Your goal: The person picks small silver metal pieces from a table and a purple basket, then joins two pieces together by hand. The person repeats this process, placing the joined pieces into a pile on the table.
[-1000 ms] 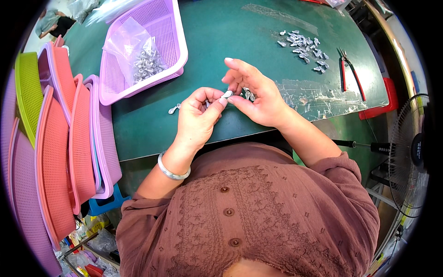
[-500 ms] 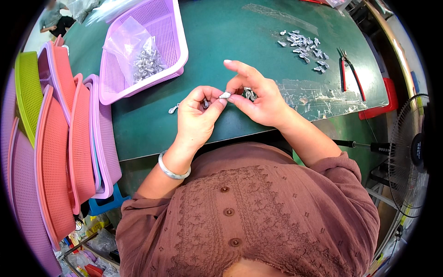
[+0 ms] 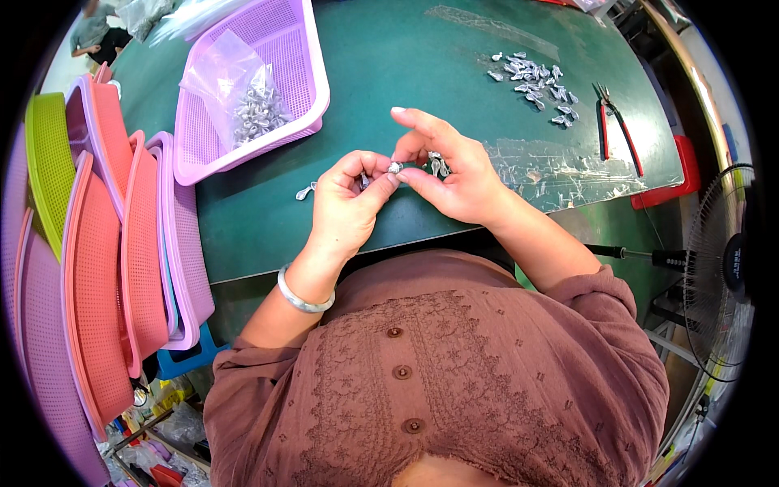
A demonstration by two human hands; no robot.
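Between the fingertips of both hands is a small silvery metal piece [image 3: 395, 168]. My left hand [image 3: 347, 195] pinches it from the left with thumb and forefinger; my right hand [image 3: 454, 174] grips its other side the same way, one finger raised. More small metal pieces [image 3: 438, 165] lie on the table, partly hidden behind my right hand. A single loose metal piece [image 3: 305, 191] rests just left of my left hand. Farther right on the green table lies a scattered group of like grey teardrop-shaped pieces [image 3: 535, 81].
A lilac basket [image 3: 320, 97] holds a clear bag [image 3: 213, 73] of metal pieces. Red-handled pliers [image 3: 604, 134] lie at the right, near a black fan [image 3: 718, 272]. Stacked pink, purple and green baskets [image 3: 97, 308] line the left. Clear tape [image 3: 568, 174] covers the table's near right part.
The small metal piece has turned between my fingertips, its end now facing up. Both hands stay in nearly the same place.
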